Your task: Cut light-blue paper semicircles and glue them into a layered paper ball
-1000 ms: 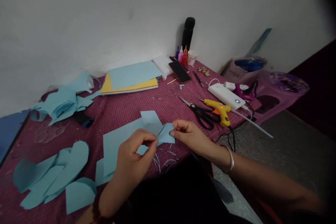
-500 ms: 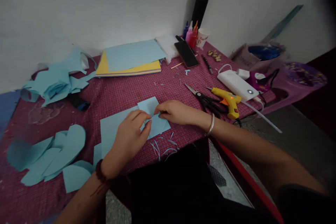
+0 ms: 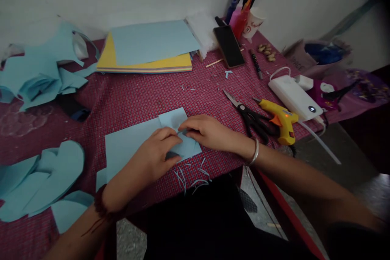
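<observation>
A small light-blue paper piece (image 3: 173, 118) lies over a larger light-blue sheet (image 3: 126, 144) near the table's front edge. My left hand (image 3: 155, 152) curls over the small piece from the left, its thumb and fingers gripping it low down. From the right, my right hand (image 3: 207, 132) pinches the same piece between thumb and bent fingers. The fingertips of both hands nearly meet, and they partly cover the paper there. Thin paper strips (image 3: 181, 178) are scattered just in front.
Black-handled scissors (image 3: 252, 120) and a yellow glue gun (image 3: 280, 120) lie to the right, by a white power bank (image 3: 295, 95). Stacked coloured paper (image 3: 152, 42) and a phone (image 3: 228, 46) are at the back. Cut blue shapes (image 3: 57, 174) and scraps (image 3: 39, 65) cover the left.
The view has shifted closer, so the things at the back sit higher and wider apart. Both hands stay at the small paper piece; the left thumb and fingers look slightly wider apart.
</observation>
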A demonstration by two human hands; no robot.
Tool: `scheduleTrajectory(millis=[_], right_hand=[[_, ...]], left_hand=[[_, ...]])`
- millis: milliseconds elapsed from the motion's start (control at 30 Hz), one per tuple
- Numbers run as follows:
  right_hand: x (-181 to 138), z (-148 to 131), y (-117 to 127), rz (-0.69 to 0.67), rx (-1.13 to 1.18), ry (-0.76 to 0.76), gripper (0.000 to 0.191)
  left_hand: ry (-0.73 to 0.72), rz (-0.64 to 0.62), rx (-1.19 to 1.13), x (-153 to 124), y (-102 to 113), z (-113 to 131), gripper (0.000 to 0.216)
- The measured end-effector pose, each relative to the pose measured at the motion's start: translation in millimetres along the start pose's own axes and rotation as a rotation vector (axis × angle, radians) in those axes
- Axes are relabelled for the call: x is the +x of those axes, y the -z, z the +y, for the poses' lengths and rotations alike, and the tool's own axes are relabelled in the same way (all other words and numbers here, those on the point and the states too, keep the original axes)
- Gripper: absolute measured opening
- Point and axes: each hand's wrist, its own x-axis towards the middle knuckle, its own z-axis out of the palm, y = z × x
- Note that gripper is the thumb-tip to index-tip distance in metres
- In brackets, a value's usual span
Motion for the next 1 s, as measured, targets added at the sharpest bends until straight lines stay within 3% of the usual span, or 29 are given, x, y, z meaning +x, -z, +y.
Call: scheduleTrajectory(millis=[333, 533, 667, 833, 1000], right_hand=[[4.9, 6.0, -6.2, 0.094, 0.071, -0.026, 0.021], [-18.7, -10.8, 8.8, 0.27, -0.042, -0.084, 0.02], [-49.3, -21.9, 8.6, 0.187, -0.047, -0.141, 0.017], [-64.9, -18.2, -1.6, 0.136, -0.059, -0.089, 0.025], [-66.6, -14.3, -3.3, 0.135, -0.086, -0.069, 0.023]], left_hand=[[-0.038, 0.057, -0.073, 0.1, -14.7, 5.1, 0.013], [-0.084, -0.004, 0.287, -4.4, -17.5, 27.3, 0.015], [-0.083, -0.058, 0.51, -6.6, -14.2, 41.9, 0.024], [-0.066, -0.16, 0.535, -2.1, -8.9, 45.3, 0.024], [-0.137, -0.04, 0.591, -4.1, -12.6, 43.3, 0.024]])
